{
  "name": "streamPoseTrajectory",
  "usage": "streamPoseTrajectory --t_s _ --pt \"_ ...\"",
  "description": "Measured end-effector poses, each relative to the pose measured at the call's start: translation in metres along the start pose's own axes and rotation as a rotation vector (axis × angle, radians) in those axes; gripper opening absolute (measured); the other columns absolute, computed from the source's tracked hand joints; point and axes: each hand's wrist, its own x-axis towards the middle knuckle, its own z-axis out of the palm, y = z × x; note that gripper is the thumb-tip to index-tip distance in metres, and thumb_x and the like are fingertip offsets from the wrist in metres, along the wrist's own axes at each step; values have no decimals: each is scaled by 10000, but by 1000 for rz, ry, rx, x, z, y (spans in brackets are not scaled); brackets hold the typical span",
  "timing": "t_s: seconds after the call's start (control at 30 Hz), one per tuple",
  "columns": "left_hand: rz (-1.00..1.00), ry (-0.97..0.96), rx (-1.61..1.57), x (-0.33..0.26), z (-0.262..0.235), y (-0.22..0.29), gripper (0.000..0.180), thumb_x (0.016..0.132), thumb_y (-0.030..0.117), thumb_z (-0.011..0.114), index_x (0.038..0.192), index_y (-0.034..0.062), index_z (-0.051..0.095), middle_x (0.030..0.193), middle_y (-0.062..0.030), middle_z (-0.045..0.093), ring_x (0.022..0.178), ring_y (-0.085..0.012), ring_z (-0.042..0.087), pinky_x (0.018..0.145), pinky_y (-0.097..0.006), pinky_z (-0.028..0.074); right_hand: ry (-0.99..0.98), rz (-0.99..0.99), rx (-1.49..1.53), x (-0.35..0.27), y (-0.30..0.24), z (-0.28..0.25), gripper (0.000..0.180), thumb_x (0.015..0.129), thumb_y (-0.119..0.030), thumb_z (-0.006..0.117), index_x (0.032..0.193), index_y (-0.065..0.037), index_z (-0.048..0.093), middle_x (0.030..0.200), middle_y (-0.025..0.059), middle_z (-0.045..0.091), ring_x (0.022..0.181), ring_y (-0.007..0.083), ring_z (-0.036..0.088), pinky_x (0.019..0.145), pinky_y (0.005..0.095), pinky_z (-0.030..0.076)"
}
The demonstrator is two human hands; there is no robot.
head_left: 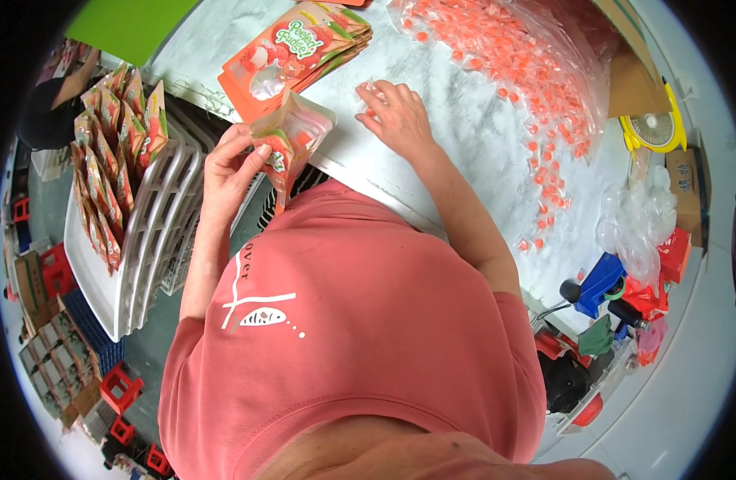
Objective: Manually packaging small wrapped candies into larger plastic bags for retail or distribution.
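Observation:
My left hand (230, 168) pinches the edge of a printed red and green pouch (308, 128), thumb in front. The pouch's mouth gapes toward the table, and its inner side shows pale. To the right of it, my right hand (404, 120) is over the white tabletop with curled fingers. A bit of clear wrapper shows at its fingertips, looking like a small wrapped candy (363, 98). Just beyond my left hand lies a stack of flat pouches (292, 60) of the same print. A heap of small orange-red wrapped candies (496, 56) spreads across the far right.
Filled pouches (112, 160) stand in the top one of several stacked white trays (104, 288) at my left. A yellow fan (654, 128), a clear plastic bag (636, 224) and a blue tape dispenser (600, 284) sit along the right edge. Another person's arm (72, 84) shows at far left.

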Motion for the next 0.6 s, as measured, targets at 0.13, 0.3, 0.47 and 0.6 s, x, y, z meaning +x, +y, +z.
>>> streamPoseTrajectory --t_s 0.13,0.3,0.47,0.6 --pt "-18 -3 -11 1 2 -3 176 940 30 652 1105 4 706 1093 -53 588 962 -124 609 745 -251 546 -46 36 41 -4 5 9 344 784 -263 791 1101 -184 682 1016 71 572 844 213 632 698 353 544" --pt "-30 -9 -34 1 2 -5 176 936 25 655 1104 3 704 1092 -51 587 974 -121 604 765 -251 538 -44 102 52 -4 4 12 296 796 -239 780 1064 -161 681 1009 67 575 842 224 659 678 355 559" --pt "-12 -7 -19 2 3 -7 179 937 14 649 1107 -3 701 1095 -49 587 983 -116 598 770 -240 526 -8 96 51 -4 7 15 277 799 -227 776 1048 -152 680 1009 60 586 858 227 677 677 347 566" --pt "-13 0 -14 2 5 -9 169 935 7 649 1095 -13 697 1094 -50 587 971 -113 601 761 -234 522 -14 79 48 -5 6 14 250 802 -223 772 1022 -155 677 975 43 596 791 215 674 647 341 563"
